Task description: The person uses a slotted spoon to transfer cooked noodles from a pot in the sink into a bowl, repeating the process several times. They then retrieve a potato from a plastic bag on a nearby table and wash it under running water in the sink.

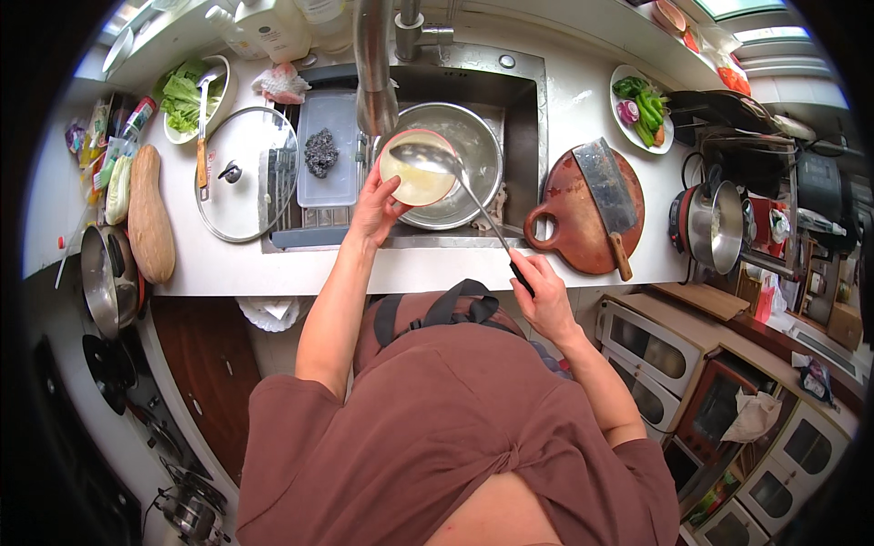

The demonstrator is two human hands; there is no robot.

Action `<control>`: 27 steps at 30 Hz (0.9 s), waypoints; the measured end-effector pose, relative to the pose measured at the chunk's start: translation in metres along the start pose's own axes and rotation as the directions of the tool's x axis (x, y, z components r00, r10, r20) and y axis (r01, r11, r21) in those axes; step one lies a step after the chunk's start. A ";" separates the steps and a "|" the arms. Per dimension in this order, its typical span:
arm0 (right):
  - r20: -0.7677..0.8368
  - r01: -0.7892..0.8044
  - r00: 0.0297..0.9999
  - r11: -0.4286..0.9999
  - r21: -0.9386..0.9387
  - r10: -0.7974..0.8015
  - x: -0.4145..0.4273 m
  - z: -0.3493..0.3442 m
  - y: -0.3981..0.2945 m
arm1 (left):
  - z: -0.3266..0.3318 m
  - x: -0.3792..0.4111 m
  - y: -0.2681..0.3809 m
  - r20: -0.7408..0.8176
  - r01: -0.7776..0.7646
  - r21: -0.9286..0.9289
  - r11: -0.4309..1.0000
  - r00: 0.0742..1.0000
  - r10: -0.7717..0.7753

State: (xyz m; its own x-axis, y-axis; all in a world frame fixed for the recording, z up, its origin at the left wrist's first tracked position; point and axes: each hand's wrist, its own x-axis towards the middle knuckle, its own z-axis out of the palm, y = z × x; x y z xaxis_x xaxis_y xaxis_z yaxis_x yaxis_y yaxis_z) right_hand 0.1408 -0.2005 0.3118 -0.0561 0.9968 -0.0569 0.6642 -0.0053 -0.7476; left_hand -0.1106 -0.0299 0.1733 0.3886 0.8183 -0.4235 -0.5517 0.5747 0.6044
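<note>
My left hand (375,210) holds a small bowl (418,191) with a red rim over the sink. Pale yellowish liquid appears to be inside it. In my right hand (544,292) is the black grip of a long-handled metal ladle (483,209). Its shiny head is above the bowl and hides part of the contents; whether the two touch, I cannot tell. Below the bowl, a round stainless-steel basin (493,170) with cloudy water stands in the metal sink (522,147). The faucet (374,89) reaches over the basin's left side.
Left of the basin, a steel scourer (321,153) lies on a translucent plastic lid (328,192). A glass pot lid (249,194), lettuce bowl (229,102) and squash (151,218) are farther left. On the right, a cleaver (604,184) rests on a round cutting board (570,239), near a vegetable plate (618,126).
</note>
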 end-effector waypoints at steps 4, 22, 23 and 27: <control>-0.066 0.051 0.996 0.999 -0.016 -0.052 0.001 -0.009 0.007 | 0.006 0.000 0.002 0.007 -0.008 0.014 1.000 1.000 0.008; 0.117 -0.535 0.840 0.844 0.024 0.529 0.076 0.042 0.121 | -0.042 -0.044 0.045 -0.113 -0.146 0.036 0.989 0.982 0.149; 0.142 -0.531 0.838 0.847 -0.007 0.527 0.076 0.041 0.123 | -0.044 -0.045 0.045 -0.132 -0.157 0.012 0.987 0.979 0.157; 0.215 -0.480 0.838 0.865 -0.147 0.502 0.083 0.034 0.117 | -0.045 -0.050 0.046 -0.178 -0.187 -0.045 0.981 0.968 0.177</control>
State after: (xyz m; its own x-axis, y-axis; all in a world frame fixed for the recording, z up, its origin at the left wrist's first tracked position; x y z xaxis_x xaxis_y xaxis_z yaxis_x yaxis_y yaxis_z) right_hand 0.1883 -0.1211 0.1974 0.1262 0.8154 -0.5650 0.7111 -0.4714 -0.5216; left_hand -0.1883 -0.0448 0.1919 0.1475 0.8939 -0.4232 -0.6470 0.4109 0.6423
